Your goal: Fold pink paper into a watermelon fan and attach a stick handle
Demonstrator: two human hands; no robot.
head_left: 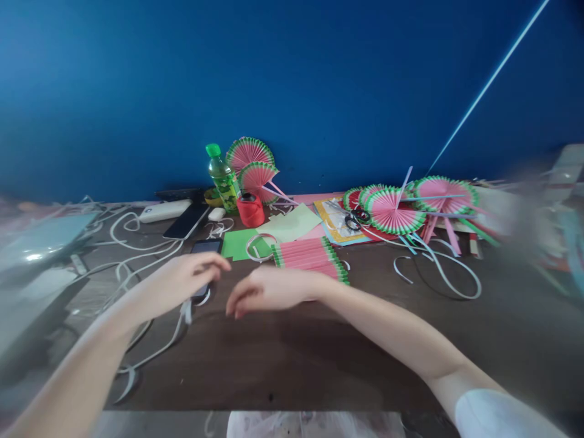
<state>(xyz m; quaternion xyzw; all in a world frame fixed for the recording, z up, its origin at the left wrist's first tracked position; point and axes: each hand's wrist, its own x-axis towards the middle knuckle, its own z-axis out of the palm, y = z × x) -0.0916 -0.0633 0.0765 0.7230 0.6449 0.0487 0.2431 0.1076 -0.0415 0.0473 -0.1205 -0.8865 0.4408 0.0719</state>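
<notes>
My left hand [191,278] hovers over a dark phone [208,246], fingers loosely stretched and apart, with nothing visible in them. Bent at the wrist, my right hand [269,291] is over the dark table in front of a pleated pink paper sheet [305,254] with green and white edges. Its fingers curve loosely down and look apart; I see nothing held. The right wrist hides part of the pleated sheet's near edge. Behind the hands lie a green paper sheet [237,244], a pale green sheet [289,224] and a ring-shaped roll of tape [260,247].
Finished-looking pink fans [395,210] are piled at the back right, near black-handled scissors [352,222]. A green-capped bottle [224,182] and a red container [250,210] stand by the blue wall [292,91]. White cables [119,267] tangle across the left; a laptop-like grey object [55,240] lies beyond.
</notes>
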